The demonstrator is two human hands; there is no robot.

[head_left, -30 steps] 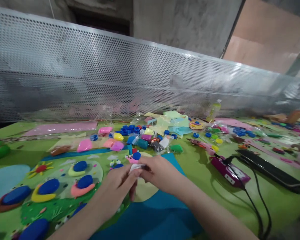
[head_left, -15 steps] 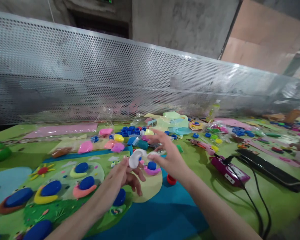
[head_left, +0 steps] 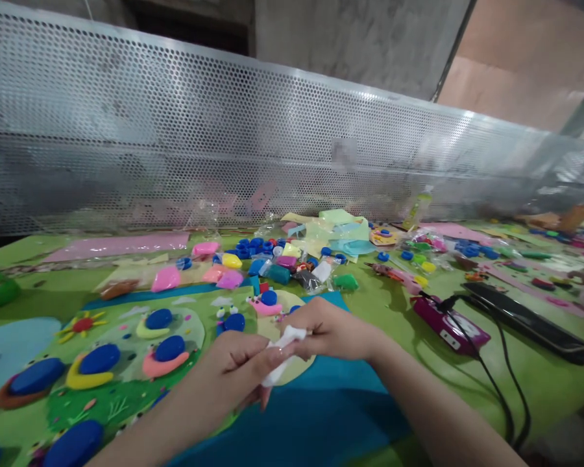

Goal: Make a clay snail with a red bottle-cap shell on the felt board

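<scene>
A lump of soft white modelling clay is pinched between my two hands, over the pale yellow and blue part of the craft picture. Fingers and thumb of my left hand close on its lower left part. From the right, my right hand grips its upper end with bent fingers. Just beyond them lie a pink clay snail with a blue cap for a shell and another blue cap with clay eyes. My hands partly cover the figures underneath.
Bags of coloured clay and several blue bottle caps lie behind the picture. On the right are a purple power strip with black cables and a long black case. A perforated metal panel runs along the back.
My hands have come together and lower. Before, the white clay was stretched thin between them, with the right fingers spread; now it is bunched up in both hands.
</scene>
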